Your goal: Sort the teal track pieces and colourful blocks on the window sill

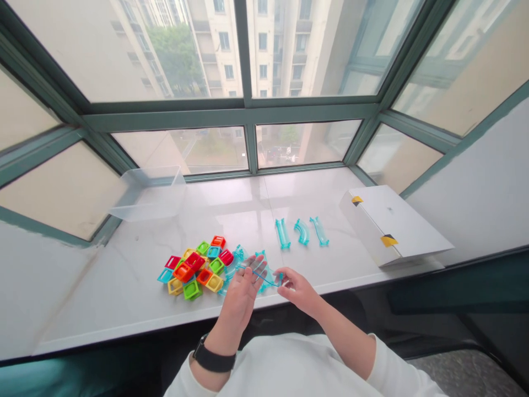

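Between my two hands, above the near edge of the counter, is a translucent blue track piece (268, 280). My left hand (247, 281) is palm up, its thumb on one end of the piece and its other fingers stretched out beneath. The fingers of my right hand (294, 285) pinch the opposite end. Behind and under my left hand lie more clear blue track pieces (239, 255), partly hidden. To their left is a heap of red, orange, yellow, green and blue plastic blocks (194, 264).
Three clear blue track pieces (303, 231), two nearly straight and one curved, lie in a row farther back. A clear plastic bin (151, 196) stands at the back left. A white box (392, 220) with yellow-black tabs sits at the right. Windows surround the white counter (124, 303).
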Available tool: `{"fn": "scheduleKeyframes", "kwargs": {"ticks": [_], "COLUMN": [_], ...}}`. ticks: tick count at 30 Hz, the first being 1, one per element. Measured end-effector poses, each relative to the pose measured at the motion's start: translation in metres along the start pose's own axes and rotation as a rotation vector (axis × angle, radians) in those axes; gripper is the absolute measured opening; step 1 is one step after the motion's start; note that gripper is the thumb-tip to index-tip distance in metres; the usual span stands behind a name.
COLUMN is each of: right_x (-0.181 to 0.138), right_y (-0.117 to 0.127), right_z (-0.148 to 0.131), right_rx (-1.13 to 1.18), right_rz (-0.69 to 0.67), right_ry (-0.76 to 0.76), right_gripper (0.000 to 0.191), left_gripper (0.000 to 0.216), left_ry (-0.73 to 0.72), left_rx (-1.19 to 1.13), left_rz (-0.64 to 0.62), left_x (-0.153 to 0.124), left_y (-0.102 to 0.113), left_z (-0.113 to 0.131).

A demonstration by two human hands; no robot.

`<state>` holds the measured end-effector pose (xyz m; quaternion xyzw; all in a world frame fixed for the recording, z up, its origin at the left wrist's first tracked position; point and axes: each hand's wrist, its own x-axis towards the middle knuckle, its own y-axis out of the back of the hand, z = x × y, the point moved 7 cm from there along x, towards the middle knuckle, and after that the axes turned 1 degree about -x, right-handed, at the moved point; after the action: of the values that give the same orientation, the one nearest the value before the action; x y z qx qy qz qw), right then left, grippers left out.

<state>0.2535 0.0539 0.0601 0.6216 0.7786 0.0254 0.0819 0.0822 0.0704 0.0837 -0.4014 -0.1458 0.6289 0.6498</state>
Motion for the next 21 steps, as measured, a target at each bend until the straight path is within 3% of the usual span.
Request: {"fn": "scheduleKeyframes", "kwargs": {"ticks": [5,12,16,21], "right_x": [-0.007,-0.014,-0.013,-0.012], "right_y": [0.012,0.032,0.077,0.161], "right_z": [-0.016,-0.01,0.002,0.019], "right_rx": [-0.228,-0.344,-0.376,-0.463], "right_rz": [0.085,0.114,0.278,0.638], "right_ry": [0.15,0.118,0.096,0.052], "right_gripper": [0.045,0.039,0.036,0.047], "left_gripper": [0.039,0.04,0.047,0.038], "left_ry": [0.058,0.174,0.252,0.283], "left_rx": [0.048,0.344,0.54,0.522], "left_rz": [0.032,0.056,0.008,0.027], "left_x": [0.001,-0.003,-0.011,-0.017], "left_y": [0.0,0.0,0.002,0.015], "left_z": [-0.008,-0.019,-0.022,-0.013]}}
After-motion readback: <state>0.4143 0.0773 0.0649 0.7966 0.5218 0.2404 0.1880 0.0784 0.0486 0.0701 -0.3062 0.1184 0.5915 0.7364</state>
